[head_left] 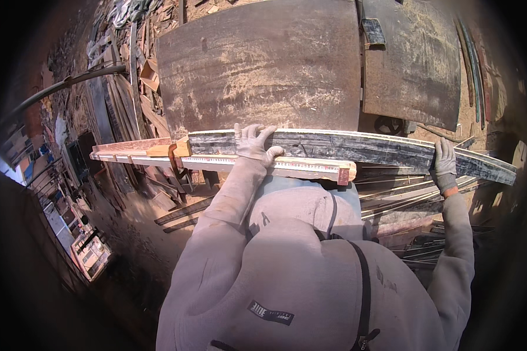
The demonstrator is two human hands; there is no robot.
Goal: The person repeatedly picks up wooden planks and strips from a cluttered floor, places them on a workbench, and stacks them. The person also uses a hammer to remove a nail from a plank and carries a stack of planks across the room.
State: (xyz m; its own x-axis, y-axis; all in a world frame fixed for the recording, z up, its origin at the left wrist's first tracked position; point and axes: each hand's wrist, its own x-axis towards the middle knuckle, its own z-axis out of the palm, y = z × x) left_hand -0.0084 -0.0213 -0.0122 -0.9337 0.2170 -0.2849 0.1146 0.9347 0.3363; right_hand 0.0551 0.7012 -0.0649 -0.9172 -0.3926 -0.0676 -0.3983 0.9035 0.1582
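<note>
A long, dark, weathered board (339, 146) lies across in front of me, its far edge pale. My left hand (253, 142), in a light glove, rests on the board's left part with the fingers spread. Farther right, my gloved right hand (445, 161) is closed around the board near its right end. Along the near side runs a wooden rail (310, 172) with a measuring tape (216, 159) on it. A reddish block (344, 174) sits at the rail's right end. At the dark board's left end are a yellowish wood block (173, 148) and a rusty metal piece (174, 161).
A large, worn metal-looking sheet (257, 64) covered in sawdust lies beyond the board, with a second sheet (413, 70) to its right. Scrap wood (123, 99) is heaped at the far left. Several long strips (404, 193) lie below the board's right part.
</note>
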